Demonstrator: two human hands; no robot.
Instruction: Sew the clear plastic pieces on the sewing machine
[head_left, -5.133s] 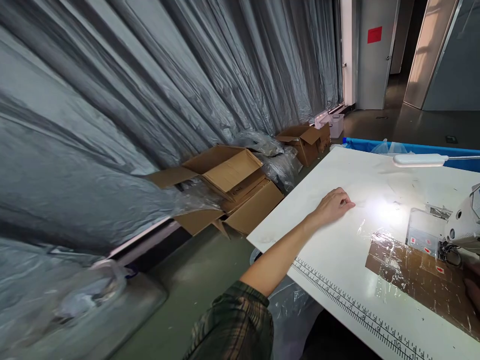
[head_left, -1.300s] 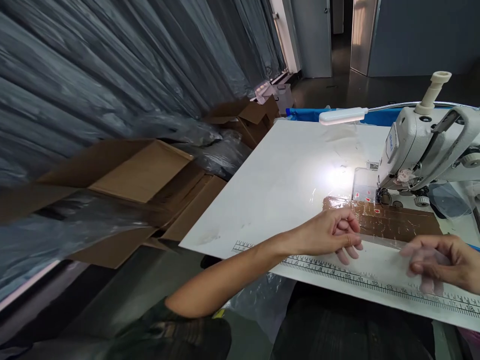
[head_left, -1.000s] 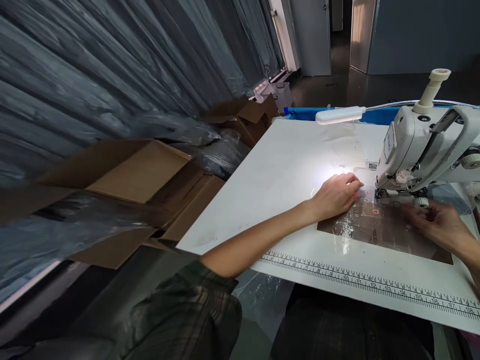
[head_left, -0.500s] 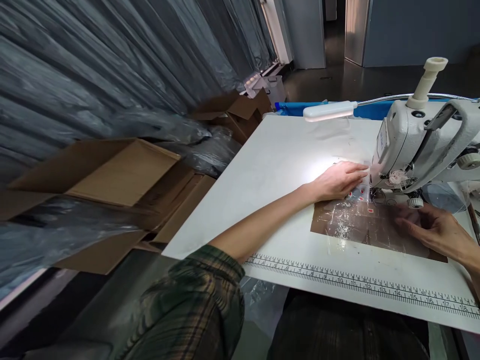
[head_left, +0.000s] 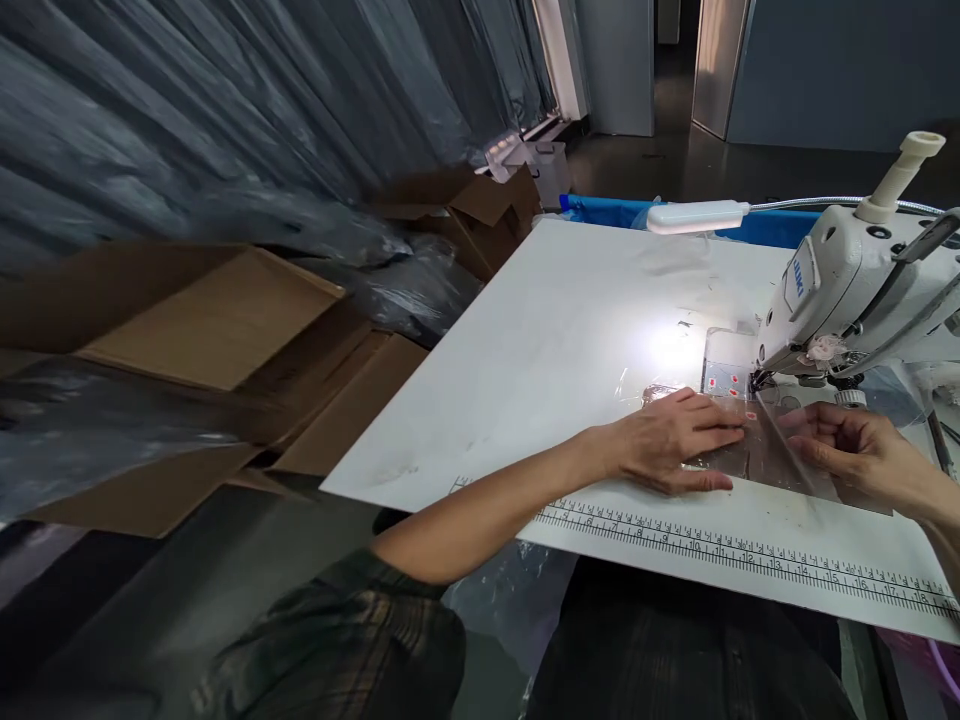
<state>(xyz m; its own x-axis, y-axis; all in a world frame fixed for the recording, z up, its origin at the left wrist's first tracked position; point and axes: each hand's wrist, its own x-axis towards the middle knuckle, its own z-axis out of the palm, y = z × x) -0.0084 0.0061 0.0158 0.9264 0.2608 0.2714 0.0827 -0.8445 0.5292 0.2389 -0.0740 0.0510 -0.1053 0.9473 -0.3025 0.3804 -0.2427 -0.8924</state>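
My left hand [head_left: 679, 440] lies flat on a clear plastic sheet [head_left: 776, 460], fingers stretched to the right and thumb apart. Just beyond its fingertips is the needle area of a white sewing machine [head_left: 832, 270]. Small red marks show on the plastic beside the presser foot [head_left: 757, 380]. To the right of the needle, my right hand [head_left: 862, 445] pinches a raised part of the sheet between thumb and fingers. A brownish-grey layer shows through the sheet. The hand and glare hide some of the plastic's left part.
The white table [head_left: 480, 390] has a printed ruler [head_left: 697, 545] along its front edge. A lit lamp [head_left: 697, 217] on a bendable neck hangs over it. Open cardboard boxes [head_left: 210, 310] and clear plastic wrapping [head_left: 420, 285] lie left of the table, beside a grey curtain [head_left: 262, 100].
My left hand has slid towards me, from beside the machine head to the sheet's nearer part. The right hand now lifts part of the sheet. The view has shifted slightly.
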